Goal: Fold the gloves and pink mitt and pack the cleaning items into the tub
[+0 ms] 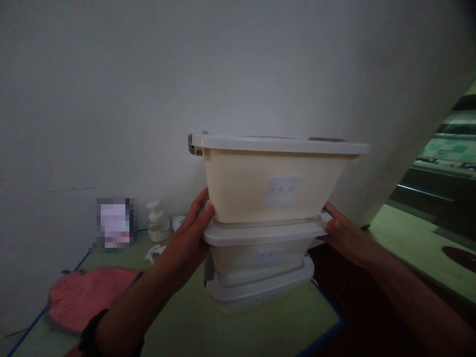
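Observed: one camera, worn on the person's head, facing forward and somewhat down toward the wall (pixel 148 99). It views from close behind the left hand (pixel 191 230) and right hand (pixel 344 235), near the uppermost lid's (pixel 282 144) level, above the surface (pixel 178 317).

A pink cloth (pixel 92 298) lies on a green table (pixel 186 325) edged with blue tape (pixel 323 337); beyond it, a pump bottle (pixel 158 227) stands near the wall (pixel 223 64).

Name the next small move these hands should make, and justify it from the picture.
I'd probably firm up the hold evenly: the left fingers and right fingers are at opposite ends of the middle lid, with the top box above, so a lopsided pull might tip it.
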Demonstrator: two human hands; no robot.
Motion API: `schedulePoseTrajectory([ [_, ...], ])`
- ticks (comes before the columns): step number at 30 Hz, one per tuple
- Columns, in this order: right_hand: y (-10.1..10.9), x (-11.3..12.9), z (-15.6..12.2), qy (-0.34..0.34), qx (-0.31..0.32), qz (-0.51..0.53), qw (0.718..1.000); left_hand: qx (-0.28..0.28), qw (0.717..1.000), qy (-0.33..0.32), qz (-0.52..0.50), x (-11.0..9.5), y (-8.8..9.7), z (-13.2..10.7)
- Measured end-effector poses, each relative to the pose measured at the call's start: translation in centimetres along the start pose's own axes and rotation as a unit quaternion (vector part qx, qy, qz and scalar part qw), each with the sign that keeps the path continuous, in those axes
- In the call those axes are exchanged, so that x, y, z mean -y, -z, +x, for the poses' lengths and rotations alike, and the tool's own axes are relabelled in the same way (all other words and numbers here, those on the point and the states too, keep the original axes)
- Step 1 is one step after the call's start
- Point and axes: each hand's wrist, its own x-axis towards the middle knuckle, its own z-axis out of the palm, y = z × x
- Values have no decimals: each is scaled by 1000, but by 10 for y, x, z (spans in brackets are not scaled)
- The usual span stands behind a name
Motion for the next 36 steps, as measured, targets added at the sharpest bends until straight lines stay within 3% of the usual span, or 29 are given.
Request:
schedulePoseTrajectory([
  [4, -1, -1, -5, -1, -25, -29, 999, -17, 998, -29, 58, 8, 4, -9],
  [7, -1, 6, -6, 10, -37, -73, 997, 2, 983, -98, 153, 25, 10, -20],
  [12, -1, 3, -7, 6, -100, -122, 987, 17, 913, -174, 370, 68, 21, -41],
  [14, -8, -11, -6, 0, -149, -65, 987, 22, 884, -185, 429, 79, 24, -43],
  [16, -18, -29, -4, 5, -149, 29, 988, 21, 864, -193, 463, 84, 26, -39],
  [18, -30, -48, 1, 8, -160, 64, 985, 17, 858, -196, 475, 84, 27, -31],
  [22, -44, -77, 15, 12, -247, -13, 969, 30, 869, -199, 452, 87, 31, -4],
  [28, -39, -102, 45, -5, -299, -98, 949, 52, 897, -196, 393, 95, 38, 45],
  [36, -33, -124, 95, 12, -336, -175, 925, 45, 905, -154, 394, 114, 51, 103],
])
